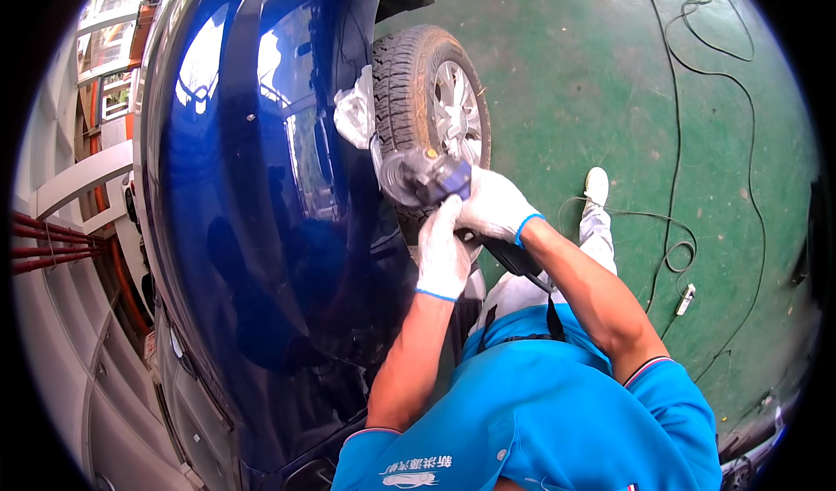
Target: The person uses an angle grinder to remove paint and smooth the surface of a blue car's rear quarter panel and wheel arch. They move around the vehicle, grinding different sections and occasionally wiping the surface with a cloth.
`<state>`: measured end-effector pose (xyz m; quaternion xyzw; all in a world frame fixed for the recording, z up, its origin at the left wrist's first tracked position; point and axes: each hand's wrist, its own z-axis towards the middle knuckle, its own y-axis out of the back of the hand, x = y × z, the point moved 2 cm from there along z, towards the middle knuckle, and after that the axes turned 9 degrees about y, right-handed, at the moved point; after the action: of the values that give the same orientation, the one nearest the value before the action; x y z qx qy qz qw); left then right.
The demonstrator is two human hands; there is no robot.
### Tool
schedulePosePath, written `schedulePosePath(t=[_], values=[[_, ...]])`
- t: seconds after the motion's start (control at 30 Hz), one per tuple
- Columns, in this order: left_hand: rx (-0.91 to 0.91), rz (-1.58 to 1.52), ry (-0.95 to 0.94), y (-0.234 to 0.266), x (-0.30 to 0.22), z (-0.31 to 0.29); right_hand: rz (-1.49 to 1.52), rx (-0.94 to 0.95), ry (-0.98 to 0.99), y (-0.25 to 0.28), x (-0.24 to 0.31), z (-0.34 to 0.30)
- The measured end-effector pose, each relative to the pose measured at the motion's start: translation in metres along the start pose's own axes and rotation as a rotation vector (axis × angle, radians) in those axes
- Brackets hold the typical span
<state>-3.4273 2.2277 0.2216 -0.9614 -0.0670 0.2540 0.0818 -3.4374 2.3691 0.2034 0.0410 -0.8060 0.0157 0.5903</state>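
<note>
A dark handheld power tool (428,176), which looks like a sander or polisher, sits against the edge of the blue car's front wheel arch, beside the tyre (396,86). My right hand (498,205), in a white knit glove with a blue cuff, is closed around the tool's body. My left hand (442,252), gloved the same way, closes on the tool from the near side, its thumb up against it; its other fingers are mostly hidden. Blur smears the tool's head. Crumpled whitish plastic or paper (355,112) is tucked between the body panel and the tyre.
The glossy blue body panel (261,160) fills the left. A silver alloy rim (455,112) faces the green floor (557,82). Black cables (675,143) wind across the floor at right, by a white plug or socket (686,299). My shoe (596,184) stands near the wheel.
</note>
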Motion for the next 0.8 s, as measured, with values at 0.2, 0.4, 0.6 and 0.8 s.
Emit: schedulePosePath(t=[0.2, 0.4, 0.6, 0.8], values=[[0.007, 0.030, -0.044, 0.001, -0.003, 0.008, -0.047, -0.012, 0.006, 0.001, -0.002, 0.006], [0.026, 0.009, 0.007, -0.005, -0.012, 0.007, -0.005, -0.027, -0.050, 0.009, 0.009, 0.006], [0.036, 0.077, -0.024, -0.004, -0.008, 0.005, 0.072, -0.019, -0.005, -0.003, -0.013, 0.009], [-0.048, 0.142, -0.078, -0.019, -0.038, 0.026, 0.183, -0.027, 0.019, 0.018, 0.004, 0.033]])
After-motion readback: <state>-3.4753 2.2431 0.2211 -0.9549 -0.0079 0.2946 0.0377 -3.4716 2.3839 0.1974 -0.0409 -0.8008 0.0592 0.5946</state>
